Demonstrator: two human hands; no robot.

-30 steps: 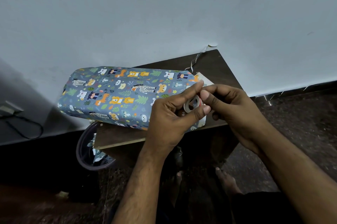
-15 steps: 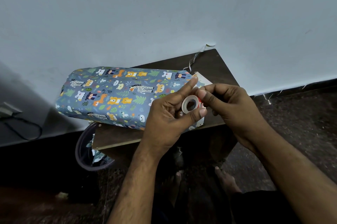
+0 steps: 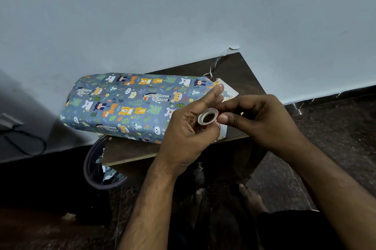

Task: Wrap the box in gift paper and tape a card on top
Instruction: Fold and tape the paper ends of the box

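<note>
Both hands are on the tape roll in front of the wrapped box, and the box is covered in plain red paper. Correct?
Not quite. The head view shows the box wrapped in blue-grey paper printed with cartoon animals and leaves, not plain red. The rest holds: left hand and right hand both hold the tape roll in front of it.

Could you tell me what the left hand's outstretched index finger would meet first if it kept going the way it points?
Probably the card lying just past the fingertip of the left hand, beside the wrapped box; depth is unclear, so it might pass above it.
</note>
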